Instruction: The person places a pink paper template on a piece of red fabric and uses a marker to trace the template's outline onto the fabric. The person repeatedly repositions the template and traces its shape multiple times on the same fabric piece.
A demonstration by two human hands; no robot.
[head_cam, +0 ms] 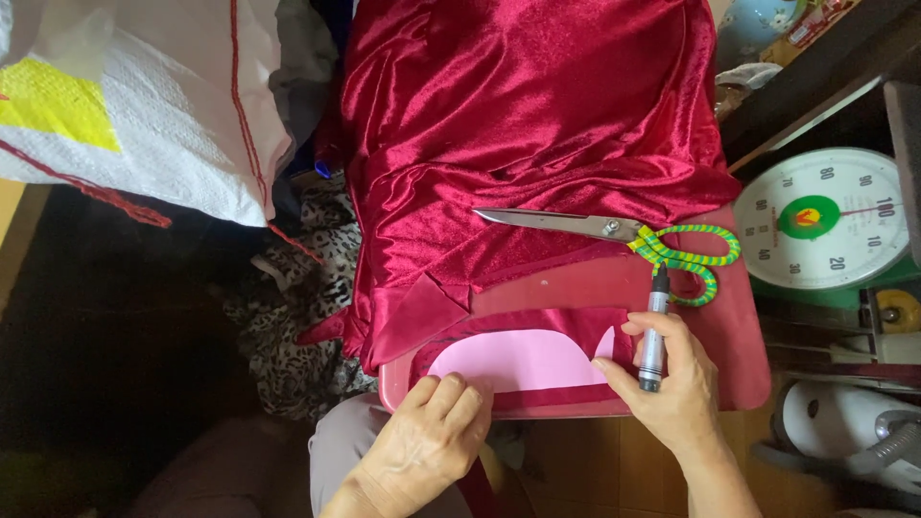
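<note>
A pink paper pattern piece lies on a strip of dark red velvet fabric at the near edge of a red plastic stool top. My left hand presses down on the pattern's lower left corner, fingers flat. My right hand grips a grey marker pen upright, its fingertips touching the pattern's right end. A large heap of the same red velvet covers the far part of the stool. Steel scissors with green-and-yellow wrapped handles lie shut just beyond the marker.
A round white weighing scale stands at the right. A white woven sack with a yellow patch sits at the upper left. Leopard-print cloth hangs left of the stool. A white appliance is at the lower right.
</note>
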